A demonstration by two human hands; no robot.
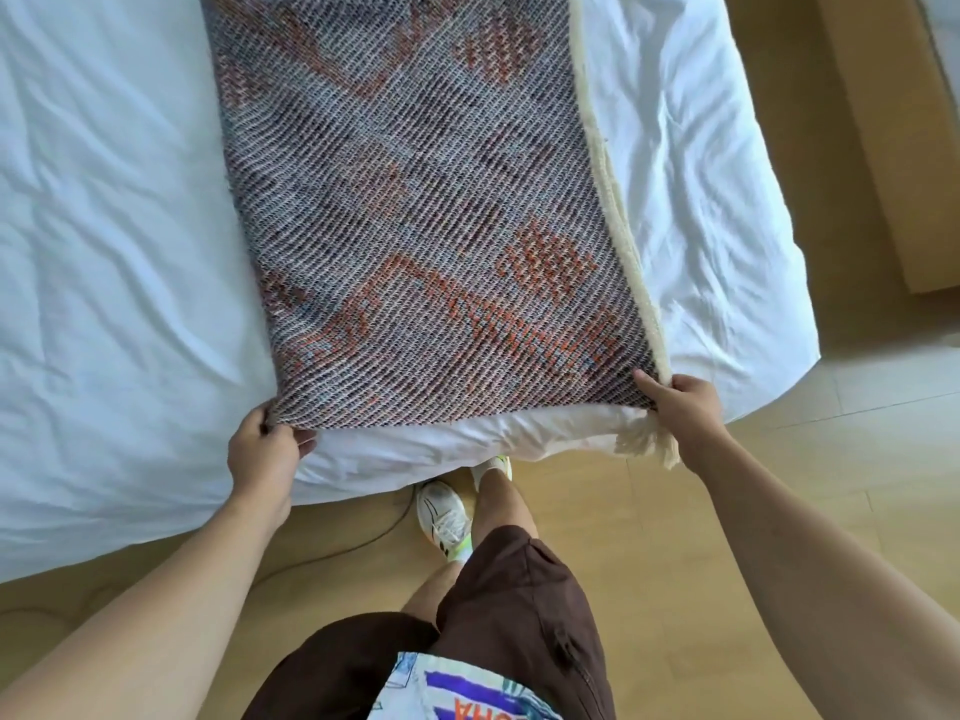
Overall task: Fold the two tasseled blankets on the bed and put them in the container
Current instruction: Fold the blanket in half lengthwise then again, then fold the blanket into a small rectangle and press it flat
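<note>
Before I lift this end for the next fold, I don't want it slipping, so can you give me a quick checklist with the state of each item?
1. Left hand grip on the near left corner of the woven blanket: ok, fingers pinch the edge.
2. Right hand grip on the near right corner: ok.
3. Near edge taut between the hands: ok.
4. Tassels tucked in: not ok, they hang off the bed by the right hand.
5. Far end lying flat: cannot tell, out of frame.
6. Container within reach: cannot tell, not in view.
</note>
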